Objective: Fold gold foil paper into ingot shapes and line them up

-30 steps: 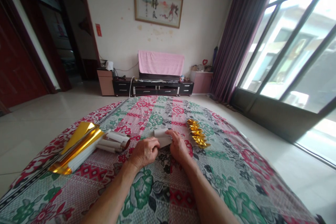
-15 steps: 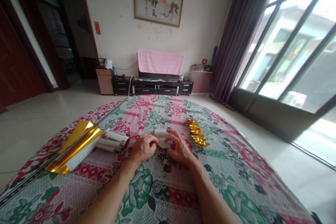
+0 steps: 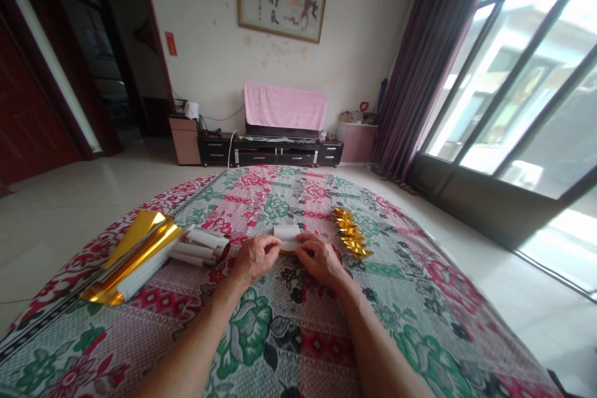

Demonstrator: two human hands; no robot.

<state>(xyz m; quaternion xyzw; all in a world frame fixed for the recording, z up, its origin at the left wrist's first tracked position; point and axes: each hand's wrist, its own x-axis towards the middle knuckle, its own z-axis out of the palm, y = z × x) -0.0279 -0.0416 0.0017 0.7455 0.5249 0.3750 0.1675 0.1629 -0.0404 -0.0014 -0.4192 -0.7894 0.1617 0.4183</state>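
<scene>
A small sheet of paper (image 3: 286, 232), white side up with a thin gold strip along its near edge, lies on the flowered cloth between my hands. My left hand (image 3: 257, 256) pinches its near left corner between thumb and fingers. On the near right corner, my right hand (image 3: 319, 257) is closed in the same way. To the right stands a row of folded gold paper pieces (image 3: 351, 234). Left of my hands are rolled white-backed sheets (image 3: 199, 246), and beyond them a larger gold foil roll (image 3: 135, 261).
The patterned cloth (image 3: 252, 329) covers a rounded table. Past its far edge stand a low black cabinet (image 3: 298, 157) and a pink cloth (image 3: 285, 106) over something on it. A glazed door and dark curtain (image 3: 415, 68) are on the right.
My right hand's fingers have come down from the paper's right side and closed at its near edge. That edge now shows a gold strip. The view has shifted slightly.
</scene>
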